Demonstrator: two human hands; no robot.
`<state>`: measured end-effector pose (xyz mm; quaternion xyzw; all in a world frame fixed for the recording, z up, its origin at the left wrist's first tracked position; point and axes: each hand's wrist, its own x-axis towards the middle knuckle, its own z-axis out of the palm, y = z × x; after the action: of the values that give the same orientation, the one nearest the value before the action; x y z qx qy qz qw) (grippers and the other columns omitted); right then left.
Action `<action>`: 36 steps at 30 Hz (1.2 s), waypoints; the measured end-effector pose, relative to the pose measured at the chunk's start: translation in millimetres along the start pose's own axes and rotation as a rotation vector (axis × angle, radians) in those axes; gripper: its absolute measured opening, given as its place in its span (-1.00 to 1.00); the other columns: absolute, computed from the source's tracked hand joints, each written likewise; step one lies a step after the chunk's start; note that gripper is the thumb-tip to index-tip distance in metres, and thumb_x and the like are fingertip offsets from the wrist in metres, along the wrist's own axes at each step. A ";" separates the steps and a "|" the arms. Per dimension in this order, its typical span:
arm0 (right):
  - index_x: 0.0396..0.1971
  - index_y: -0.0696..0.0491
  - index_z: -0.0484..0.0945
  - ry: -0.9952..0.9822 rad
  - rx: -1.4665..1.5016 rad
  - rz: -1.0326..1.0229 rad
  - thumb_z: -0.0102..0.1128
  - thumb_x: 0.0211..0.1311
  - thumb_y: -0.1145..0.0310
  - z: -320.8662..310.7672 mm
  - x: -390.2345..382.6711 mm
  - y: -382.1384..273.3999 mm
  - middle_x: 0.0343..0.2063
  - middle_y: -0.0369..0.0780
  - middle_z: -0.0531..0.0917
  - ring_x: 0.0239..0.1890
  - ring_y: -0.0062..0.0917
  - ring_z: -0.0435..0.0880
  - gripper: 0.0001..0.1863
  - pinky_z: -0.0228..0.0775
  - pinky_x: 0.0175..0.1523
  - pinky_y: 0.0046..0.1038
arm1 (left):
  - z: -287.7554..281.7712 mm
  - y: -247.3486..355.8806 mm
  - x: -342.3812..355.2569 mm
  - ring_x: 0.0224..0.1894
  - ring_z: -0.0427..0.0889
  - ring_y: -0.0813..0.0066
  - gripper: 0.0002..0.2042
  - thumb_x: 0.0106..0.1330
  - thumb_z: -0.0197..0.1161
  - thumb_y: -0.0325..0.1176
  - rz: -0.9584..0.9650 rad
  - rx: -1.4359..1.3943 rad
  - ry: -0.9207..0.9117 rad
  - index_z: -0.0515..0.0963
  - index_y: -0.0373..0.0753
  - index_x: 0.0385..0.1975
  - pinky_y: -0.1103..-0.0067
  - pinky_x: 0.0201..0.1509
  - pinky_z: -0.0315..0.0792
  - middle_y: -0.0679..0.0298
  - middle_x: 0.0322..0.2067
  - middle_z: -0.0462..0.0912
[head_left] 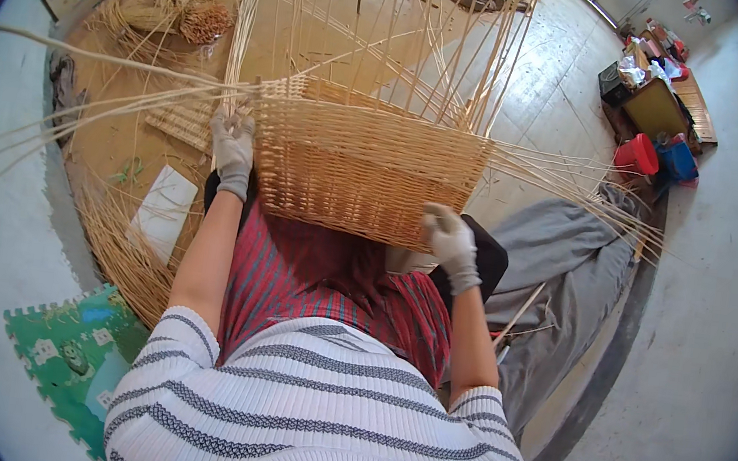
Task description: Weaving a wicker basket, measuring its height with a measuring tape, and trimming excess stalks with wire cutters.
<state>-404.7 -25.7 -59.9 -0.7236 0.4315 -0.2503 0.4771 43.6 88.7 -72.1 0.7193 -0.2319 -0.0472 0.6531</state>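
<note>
A half-woven rectangular wicker basket point(367, 170) rests across my lap, tilted so that one woven side faces me. Long unwoven wicker rods point(410, 47) rise from its far edges, and more loose ends fan out to the left and right from its upper corners. My left hand point(232, 154), in a pale work glove, grips the basket's left edge near the upper corner, its fingers partly hidden. At the lower right corner, my gloved right hand point(452, 245) is closed on the basket's edge with curled fingers. A red striped cloth point(333, 295) covers my lap.
Bundled wicker rods point(205, 23) and a flat woven panel point(181, 123) lie at far left. Nearer are loose rods point(125, 228), a white board point(163, 210) and a green foam mat point(72, 360). Right: grey cloth point(567, 264), red bucket point(638, 155), blue bucket point(675, 159).
</note>
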 end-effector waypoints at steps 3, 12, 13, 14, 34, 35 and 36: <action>0.02 -0.02 0.64 -0.251 -0.073 -0.094 0.20 0.33 0.28 79.1 -3.3 -80.6 -0.12 -0.12 0.74 -0.06 -0.33 0.74 -0.70 0.53 0.08 -0.36 | -21.4 7.0 53.9 -0.35 0.60 0.53 -0.74 0.36 0.35 -0.37 -0.155 -0.238 0.024 0.55 -0.31 -0.03 0.54 -0.24 0.50 0.23 -0.30 0.70; 0.17 -0.17 0.53 -0.351 0.026 -1.067 0.27 0.24 0.21 256.1 66.1 -241.2 0.06 -0.19 0.61 0.17 -0.29 0.55 -0.53 0.36 0.28 -0.25 | -86.1 7.3 38.5 -0.18 0.66 0.48 -0.68 0.31 0.27 -0.62 -0.327 -0.556 -0.476 0.56 -0.46 0.06 0.63 -0.07 0.57 0.16 -0.16 0.68; 0.12 -0.18 0.57 -0.302 -0.012 -1.164 0.27 0.23 0.19 270.4 73.2 -244.9 0.02 -0.22 0.62 0.14 -0.30 0.56 -0.57 0.37 0.25 -0.24 | -93.1 17.8 39.5 -0.12 0.66 0.46 -0.62 0.27 0.27 -0.67 -0.368 -0.605 -0.520 0.53 -0.47 0.11 0.62 0.00 0.57 0.12 -0.12 0.67; 0.07 -0.19 0.61 -0.268 -0.078 -1.301 0.27 0.22 0.17 281.0 77.2 -246.7 -0.02 -0.24 0.63 0.11 -0.32 0.57 -0.61 0.38 0.22 -0.24 | -96.7 30.5 46.7 -0.09 0.65 0.47 -0.60 0.27 0.27 -0.67 -0.373 -0.504 -0.608 0.52 -0.46 0.13 0.62 0.03 0.57 0.11 -0.09 0.66; -0.09 0.04 0.63 0.150 0.735 0.037 0.18 0.45 0.33 151.8 168.5 -85.8 -0.24 -0.29 0.74 -0.24 -0.56 0.74 -0.84 0.65 -0.17 -0.49 | -9.2 4.6 49.8 0.03 0.59 0.44 -0.46 0.40 0.30 -0.12 0.125 -0.273 -0.390 0.39 -0.31 0.25 0.51 0.17 0.48 0.20 0.06 0.59; -0.10 0.04 0.63 0.103 0.711 0.085 0.19 0.45 0.33 148.5 165.2 -84.0 -0.25 -0.29 0.74 -0.24 -0.56 0.74 -0.84 0.64 -0.17 -0.50 | -0.2 2.2 60.9 0.05 0.56 0.45 -0.41 0.37 0.35 -0.16 0.137 -0.198 -0.490 0.35 -0.27 0.32 0.53 0.13 0.50 0.21 0.11 0.56; -0.12 0.04 0.64 0.102 0.701 0.107 0.19 0.44 0.32 145.7 164.1 -84.7 -0.26 -0.30 0.74 -0.24 -0.57 0.74 -0.84 0.64 -0.18 -0.51 | 8.6 -1.7 65.9 0.08 0.54 0.47 -0.40 0.37 0.36 -0.19 -0.012 -0.223 -0.573 0.33 -0.25 0.33 0.57 0.14 0.48 0.22 0.15 0.53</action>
<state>-176.9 -83.6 -52.4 -0.4791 0.3798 -0.3935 0.6866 99.3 54.8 -59.4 0.6020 -0.3955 -0.2771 0.6359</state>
